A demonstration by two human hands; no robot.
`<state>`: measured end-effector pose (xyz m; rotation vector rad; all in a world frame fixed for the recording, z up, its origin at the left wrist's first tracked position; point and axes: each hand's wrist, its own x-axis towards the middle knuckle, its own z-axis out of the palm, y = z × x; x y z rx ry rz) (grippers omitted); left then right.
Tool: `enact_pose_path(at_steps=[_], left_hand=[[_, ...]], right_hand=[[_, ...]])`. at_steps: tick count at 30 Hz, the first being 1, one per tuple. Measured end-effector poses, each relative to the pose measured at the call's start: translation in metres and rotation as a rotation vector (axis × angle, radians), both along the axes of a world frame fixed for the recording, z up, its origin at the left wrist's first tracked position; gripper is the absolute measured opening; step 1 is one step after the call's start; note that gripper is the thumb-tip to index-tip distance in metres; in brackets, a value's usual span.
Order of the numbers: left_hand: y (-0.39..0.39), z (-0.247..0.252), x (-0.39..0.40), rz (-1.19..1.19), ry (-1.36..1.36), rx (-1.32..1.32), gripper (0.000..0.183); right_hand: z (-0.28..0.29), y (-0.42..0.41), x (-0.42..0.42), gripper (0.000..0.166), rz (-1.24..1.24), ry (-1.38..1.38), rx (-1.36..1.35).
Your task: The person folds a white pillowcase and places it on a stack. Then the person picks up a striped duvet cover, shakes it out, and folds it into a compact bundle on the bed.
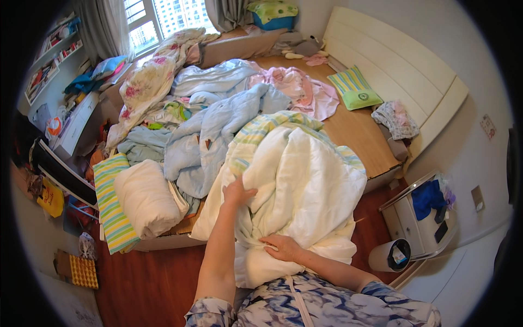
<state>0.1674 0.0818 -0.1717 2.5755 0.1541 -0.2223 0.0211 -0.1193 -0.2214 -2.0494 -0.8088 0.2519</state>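
Observation:
A white quilt (302, 180) with a striped green, blue and yellow border lies bunched over the near edge of the bed, against my body. On its left part rests my left hand (238, 191), fingers spread over the fabric. My right hand (281, 247) is lower, by a gathered fold close to my waist, thumb and fingers curved; whether it grips the cloth is unclear. Beyond the quilt lies a light blue quilt (212, 122), crumpled. To the left are a rolled cream quilt (145, 196) and a striped cloth (114, 204) hanging over the bed's edge.
Pink bedding (302, 90), a floral quilt (149, 81) and a striped pillow (354, 88) lie on the wooden bed base (347, 135). At right stand a trash bin (382, 257) and a bedside cabinet (402, 220). A cream headboard (392, 69) closes the far right side.

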Motion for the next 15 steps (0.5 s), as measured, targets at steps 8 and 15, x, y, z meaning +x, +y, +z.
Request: enact_pose_path(at_steps=[8, 15], left_hand=[[-0.057, 0.034, -0.107, -0.583, -0.828, 0.036, 0.010], [-0.018, 0.050, -0.266, -0.535, -0.482, -0.158, 0.040]], right_hand=[[0.007, -0.004, 0.002, 0.027, 0.095, 0.090, -0.340], [0.110, -0.080, -0.028, 0.035, 0.586, 0.189, -0.038]])
